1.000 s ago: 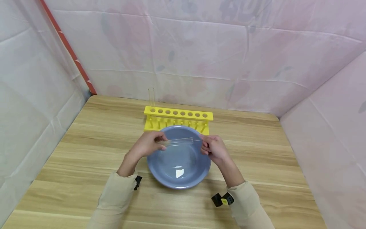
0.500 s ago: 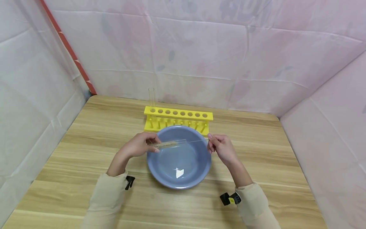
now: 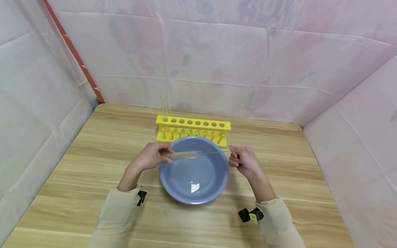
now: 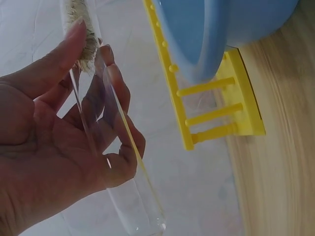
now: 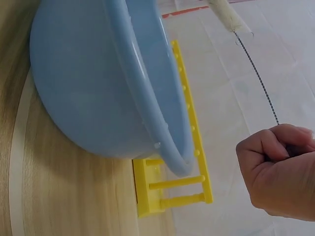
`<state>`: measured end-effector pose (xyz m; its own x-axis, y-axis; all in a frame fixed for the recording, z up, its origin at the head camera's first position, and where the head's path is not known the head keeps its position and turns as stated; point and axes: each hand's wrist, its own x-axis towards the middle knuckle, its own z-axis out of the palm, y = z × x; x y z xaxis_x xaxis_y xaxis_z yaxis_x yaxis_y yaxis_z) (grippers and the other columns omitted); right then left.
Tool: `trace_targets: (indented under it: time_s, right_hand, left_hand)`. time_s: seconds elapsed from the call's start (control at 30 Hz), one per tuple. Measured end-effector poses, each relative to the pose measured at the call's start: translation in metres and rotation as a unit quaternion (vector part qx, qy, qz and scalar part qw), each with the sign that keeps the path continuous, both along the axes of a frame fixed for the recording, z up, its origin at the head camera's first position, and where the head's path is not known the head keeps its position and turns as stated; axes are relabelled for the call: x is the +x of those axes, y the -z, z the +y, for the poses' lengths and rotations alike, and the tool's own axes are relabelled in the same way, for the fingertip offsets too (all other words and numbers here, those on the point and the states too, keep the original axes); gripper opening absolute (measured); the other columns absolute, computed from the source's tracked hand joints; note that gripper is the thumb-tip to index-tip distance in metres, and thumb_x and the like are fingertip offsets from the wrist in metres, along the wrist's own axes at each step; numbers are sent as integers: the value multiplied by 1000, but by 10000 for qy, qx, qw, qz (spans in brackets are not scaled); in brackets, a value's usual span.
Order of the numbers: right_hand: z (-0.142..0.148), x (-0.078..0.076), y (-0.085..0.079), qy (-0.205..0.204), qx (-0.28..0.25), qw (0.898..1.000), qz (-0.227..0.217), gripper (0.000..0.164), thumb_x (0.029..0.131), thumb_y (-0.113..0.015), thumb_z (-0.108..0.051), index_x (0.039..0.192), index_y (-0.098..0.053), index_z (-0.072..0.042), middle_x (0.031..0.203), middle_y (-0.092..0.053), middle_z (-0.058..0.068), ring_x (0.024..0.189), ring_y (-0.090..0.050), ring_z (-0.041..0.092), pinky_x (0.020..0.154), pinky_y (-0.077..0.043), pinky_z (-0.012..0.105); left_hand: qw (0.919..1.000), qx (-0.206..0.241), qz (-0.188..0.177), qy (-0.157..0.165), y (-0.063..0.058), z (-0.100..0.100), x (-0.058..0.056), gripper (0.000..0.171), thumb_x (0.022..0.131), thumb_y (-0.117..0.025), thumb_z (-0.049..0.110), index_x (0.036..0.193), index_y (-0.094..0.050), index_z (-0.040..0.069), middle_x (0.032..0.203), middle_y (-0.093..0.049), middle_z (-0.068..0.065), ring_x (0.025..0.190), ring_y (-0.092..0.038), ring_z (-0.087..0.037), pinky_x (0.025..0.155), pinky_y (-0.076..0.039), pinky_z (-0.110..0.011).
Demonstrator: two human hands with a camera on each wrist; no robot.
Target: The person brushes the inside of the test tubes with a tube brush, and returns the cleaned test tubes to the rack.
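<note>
Above the blue basin (image 3: 193,198), my left hand (image 3: 152,156) holds a clear glass test tube (image 4: 135,206) tilted nearly level, its mouth toward the right. In the left wrist view the thumb and fingers curl round the tube. A test tube brush with pale bristles (image 4: 78,34) sits inside it. My right hand (image 3: 245,160) pinches the brush's thin twisted wire handle (image 5: 257,73), just past the basin's right rim. The handle's end is hidden in that fist in the right wrist view.
A yellow test tube rack (image 3: 193,122) stands behind the basin, with another clear test tube (image 3: 164,106) upright in its leftmost hole. The basin holds what looks like water. Pale cloth walls (image 3: 217,62) enclose the wooden table (image 3: 77,172).
My right hand has moved right, drawing out more of the wire handle. My left hand has shifted left with the tube, and the bristles now show nearer its mouth.
</note>
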<state>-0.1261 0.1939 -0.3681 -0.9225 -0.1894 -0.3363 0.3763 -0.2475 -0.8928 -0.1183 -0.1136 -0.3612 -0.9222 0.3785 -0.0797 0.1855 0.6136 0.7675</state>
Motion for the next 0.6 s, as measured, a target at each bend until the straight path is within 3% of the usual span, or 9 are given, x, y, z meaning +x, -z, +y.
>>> trace_targets:
  time_s: [0.17, 0.47, 0.6]
  right_hand:
    - [3, 1, 0, 38, 272, 9994, 202, 46, 96, -41, -3, 49, -42, -6, 48, -31, -1, 43, -31, 10, 48, -30, 21]
    - [7, 1, 7, 101, 945, 9866, 1326, 42, 96, -45, -6, 54, -46, -3, 51, -40, 4, 48, -41, 15, 52, -37, 23]
    - [9, 0, 8, 66, 889, 9876, 1294, 43, 96, -44, -6, 53, -45, -3, 51, -39, 3, 47, -39, 14, 51, -37, 23]
  left_hand:
    - [10000, 21, 47, -34, 0, -2, 0, 16, 73, -73, 3, 86, -65, 4, 81, -60, -3, 77, -53, -19, 67, -45, -32]
    - [9997, 205, 28, 156, 4, -10, 0, 15, 74, -73, 3, 85, -63, 4, 80, -58, -3, 76, -50, -18, 68, -43, -32]
    - [9997, 190, 59, 172, 4, -11, 1, 15, 74, -73, 4, 85, -64, 4, 80, -58, -2, 76, -50, -17, 69, -43, -32]
